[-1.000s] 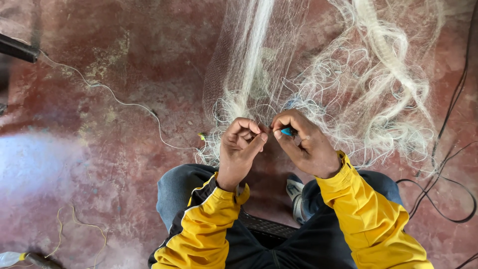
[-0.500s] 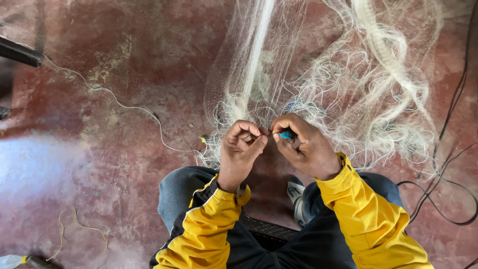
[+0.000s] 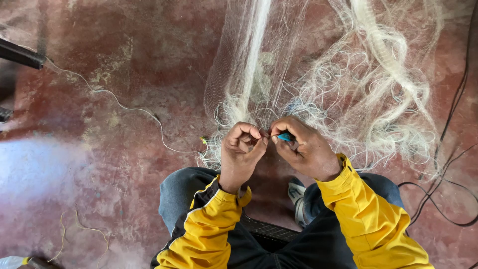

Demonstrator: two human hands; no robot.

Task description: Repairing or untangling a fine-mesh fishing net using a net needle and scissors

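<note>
A white fishing net lies heaped on the reddish floor in front of my knees, its fine mesh stretched upward in the middle. My left hand pinches a strand of the net between thumb and forefinger. Right beside it, my right hand grips a small blue netting needle, whose tip points at the left fingertips. The two hands almost touch. My sleeves are yellow and black.
A thin white cord trails across the floor from a dark bar at the upper left. Black cables loop along the right side. A shoe shows between my legs. Yellowish thread lies at the lower left.
Both hands stay in the same place at the net, with only slight finger movement. The view has shifted a little.
</note>
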